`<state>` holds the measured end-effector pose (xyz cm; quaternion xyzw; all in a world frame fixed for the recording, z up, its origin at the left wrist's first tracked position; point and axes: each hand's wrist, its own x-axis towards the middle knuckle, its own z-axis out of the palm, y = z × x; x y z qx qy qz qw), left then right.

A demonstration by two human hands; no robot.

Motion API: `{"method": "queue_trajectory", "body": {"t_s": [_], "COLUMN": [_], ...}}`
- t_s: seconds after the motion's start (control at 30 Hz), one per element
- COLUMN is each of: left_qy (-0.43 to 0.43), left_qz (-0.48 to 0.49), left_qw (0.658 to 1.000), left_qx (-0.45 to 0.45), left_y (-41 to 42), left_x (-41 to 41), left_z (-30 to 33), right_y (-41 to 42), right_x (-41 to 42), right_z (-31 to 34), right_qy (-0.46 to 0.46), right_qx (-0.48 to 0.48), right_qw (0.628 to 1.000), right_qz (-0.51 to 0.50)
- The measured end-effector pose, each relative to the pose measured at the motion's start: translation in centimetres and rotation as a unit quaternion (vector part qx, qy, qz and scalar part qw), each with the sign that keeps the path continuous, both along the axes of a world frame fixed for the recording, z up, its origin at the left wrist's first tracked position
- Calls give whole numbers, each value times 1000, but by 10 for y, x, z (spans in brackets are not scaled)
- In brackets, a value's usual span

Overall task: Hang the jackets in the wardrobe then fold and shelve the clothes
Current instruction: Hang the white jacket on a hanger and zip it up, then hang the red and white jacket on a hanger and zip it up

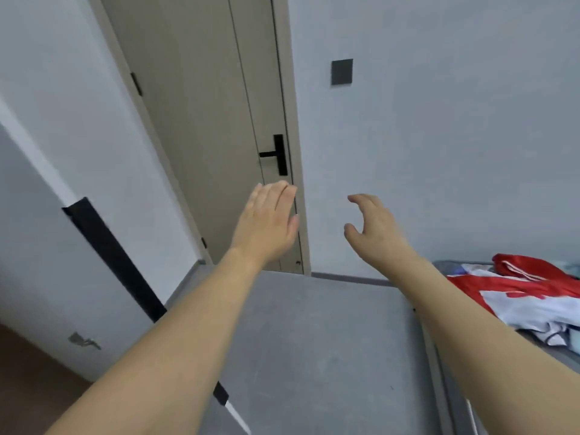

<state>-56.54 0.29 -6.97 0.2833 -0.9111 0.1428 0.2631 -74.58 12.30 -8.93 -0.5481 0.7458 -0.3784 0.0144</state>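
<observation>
Both bare forearms fill my near view, reaching forward over the grey floor. My left hand is flat with fingers straight, holding nothing; my right hand has fingers loosely curled, also empty. Beyond them stands a beige wooden door with a black lever handle. Low on the right, a crumpled red-and-white jacket lies on a grey bed, its long axis running roughly left to right. Judging by this, hanging hasn't begun and folding remains.
</observation>
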Motion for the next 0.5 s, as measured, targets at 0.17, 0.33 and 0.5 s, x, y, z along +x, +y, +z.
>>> {"method": "queue_trajectory", "body": {"t_s": [0.17,0.33,0.5], "left_qy": [-37,-55,-62], "left_qz": [-81,-165,-260], "left_qw": [996,982,959], "left_qx": [23,69,98], "left_y": [-36,-67,-62], "left_x": [-114,-239,-379], "left_z": [-25,-45,-65], "right_y": [-2,5,37], "right_x": [-95,-187,-274], "right_z": [-35,-56,-76], "right_qy": [-39,-92,-129], "right_qx": [17,33,28], "right_qw": [996,979,948], "right_qz": [-82,-181,-291]}}
